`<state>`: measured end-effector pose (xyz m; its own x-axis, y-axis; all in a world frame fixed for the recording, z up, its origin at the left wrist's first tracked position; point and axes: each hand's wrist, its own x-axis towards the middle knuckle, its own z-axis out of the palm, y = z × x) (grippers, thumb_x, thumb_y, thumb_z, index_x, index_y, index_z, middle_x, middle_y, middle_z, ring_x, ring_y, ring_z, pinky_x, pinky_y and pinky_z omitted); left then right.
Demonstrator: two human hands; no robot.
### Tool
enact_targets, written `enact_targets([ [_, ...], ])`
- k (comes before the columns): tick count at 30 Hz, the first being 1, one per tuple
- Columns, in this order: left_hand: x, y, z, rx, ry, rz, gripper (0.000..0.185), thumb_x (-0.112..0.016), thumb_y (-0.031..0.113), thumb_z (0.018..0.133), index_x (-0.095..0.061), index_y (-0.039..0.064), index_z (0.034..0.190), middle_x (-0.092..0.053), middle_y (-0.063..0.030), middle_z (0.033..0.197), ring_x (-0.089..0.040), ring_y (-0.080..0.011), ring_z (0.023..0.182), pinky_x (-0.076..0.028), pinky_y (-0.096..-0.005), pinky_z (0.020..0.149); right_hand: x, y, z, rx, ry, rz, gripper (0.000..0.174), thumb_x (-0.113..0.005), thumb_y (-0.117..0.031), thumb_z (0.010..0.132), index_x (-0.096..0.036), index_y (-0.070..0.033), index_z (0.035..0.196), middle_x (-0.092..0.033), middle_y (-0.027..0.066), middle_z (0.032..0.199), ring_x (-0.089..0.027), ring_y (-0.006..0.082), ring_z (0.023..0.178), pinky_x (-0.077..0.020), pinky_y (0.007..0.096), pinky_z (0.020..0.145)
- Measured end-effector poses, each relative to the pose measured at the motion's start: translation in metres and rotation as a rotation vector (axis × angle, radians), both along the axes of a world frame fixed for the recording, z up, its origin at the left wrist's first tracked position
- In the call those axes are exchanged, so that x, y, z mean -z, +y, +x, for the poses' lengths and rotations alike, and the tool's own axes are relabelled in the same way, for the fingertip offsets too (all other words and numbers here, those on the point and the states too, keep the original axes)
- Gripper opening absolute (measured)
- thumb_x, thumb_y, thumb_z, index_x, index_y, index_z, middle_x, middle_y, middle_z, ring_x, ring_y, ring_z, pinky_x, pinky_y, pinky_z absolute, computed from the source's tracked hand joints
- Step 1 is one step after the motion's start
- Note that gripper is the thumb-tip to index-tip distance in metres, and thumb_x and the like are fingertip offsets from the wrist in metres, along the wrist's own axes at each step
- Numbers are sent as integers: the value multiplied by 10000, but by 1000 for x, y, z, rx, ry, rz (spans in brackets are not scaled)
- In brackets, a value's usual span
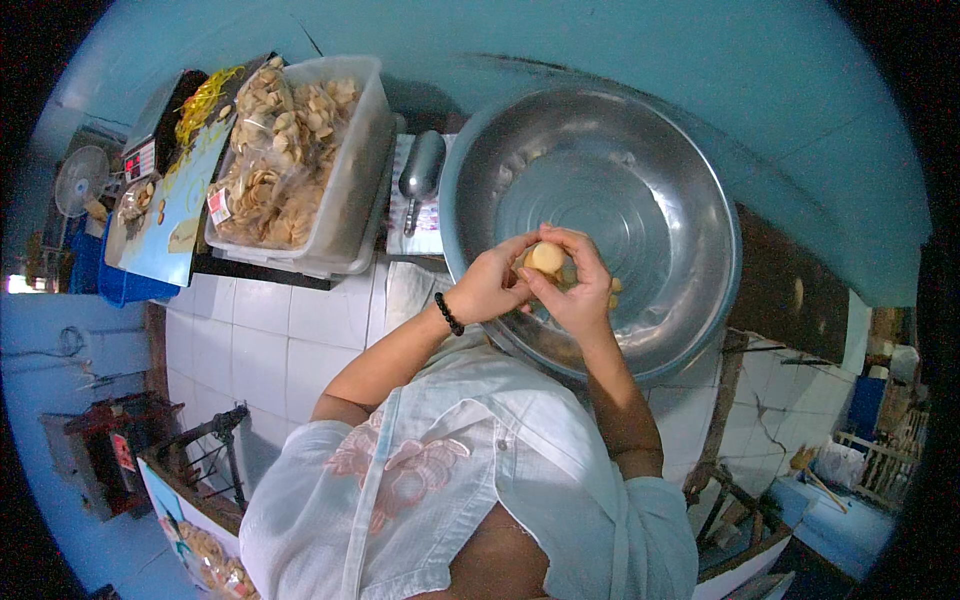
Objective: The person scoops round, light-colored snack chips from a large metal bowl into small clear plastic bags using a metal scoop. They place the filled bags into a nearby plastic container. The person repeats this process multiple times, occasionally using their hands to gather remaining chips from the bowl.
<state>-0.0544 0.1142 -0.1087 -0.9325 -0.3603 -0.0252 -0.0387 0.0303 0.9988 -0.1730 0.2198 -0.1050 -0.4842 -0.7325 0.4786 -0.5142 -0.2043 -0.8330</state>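
My left hand (489, 283) and my right hand (576, 283) meet over the near side of a large, round steel basin (592, 202). Between their curved fingers sit a few round, pale-yellow biscuit-like pieces (548, 257), the top one seen flat side up. Both thumbs rest close to these pieces, and how many there are is partly hidden by the fingers. A few more small yellow pieces (615, 292) show in the basin beside my right hand. A black bead bracelet (448, 313) circles my left wrist.
Left of the basin lies a metal scoop (423, 172). Beyond it stands a translucent plastic tub (352, 172) holding bagged round biscuits (262, 157). A digital scale (142, 154), yellow ties (202, 105) and a light-blue board (169, 232) are farther left. A blue wall (675, 45) rises behind the basin.
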Motion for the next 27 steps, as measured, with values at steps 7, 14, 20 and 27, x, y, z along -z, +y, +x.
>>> enact_targets([
  [7, -3, -22, 8, 9, -112, -32, 622, -501, -71, 817, -320, -14, 1409, -600, -128, 1130, -631, -103, 657, -531, -239, 568, 37, 21, -77, 277, -120, 174, 331, -654, 0, 822, -561, 0, 1139, -599, 153, 1151, -606, 204, 1026, -500, 337, 861],
  [14, 4, -51, 16, -1, -150, -138, 695, -439, -108, 774, -287, 16, 1441, -456, -161, 1361, -626, -119, 693, -547, -241, 625, 169, 87, -161, 57, 388, 1211, 770, -757, -90, 707, -359, -121, 1366, -443, 201, 1266, -502, 391, 1146, -460, 464, 932],
  [20, 24, -29, 3, 81, -170, 35, 726, -468, -105, 793, -241, 41, 1467, -370, -167, 1441, -617, -110, 684, -550, -239, 626, 214, 82, -149, -134, 346, 1269, 956, -786, -156, 637, -263, -139, 1437, -321, 227, 1355, -401, 465, 1214, -409, 485, 1006],
  [27, 10, -8, -11, 203, -179, 124, 732, -479, -95, 803, -200, 11, 1471, -395, -156, 1394, -651, -117, 712, -551, -238, 626, 242, 36, -79, -565, -42, 662, 710, -699, -327, 763, -418, -74, 1363, -429, 211, 1352, -463, 378, 1197, -398, 482, 991],
])
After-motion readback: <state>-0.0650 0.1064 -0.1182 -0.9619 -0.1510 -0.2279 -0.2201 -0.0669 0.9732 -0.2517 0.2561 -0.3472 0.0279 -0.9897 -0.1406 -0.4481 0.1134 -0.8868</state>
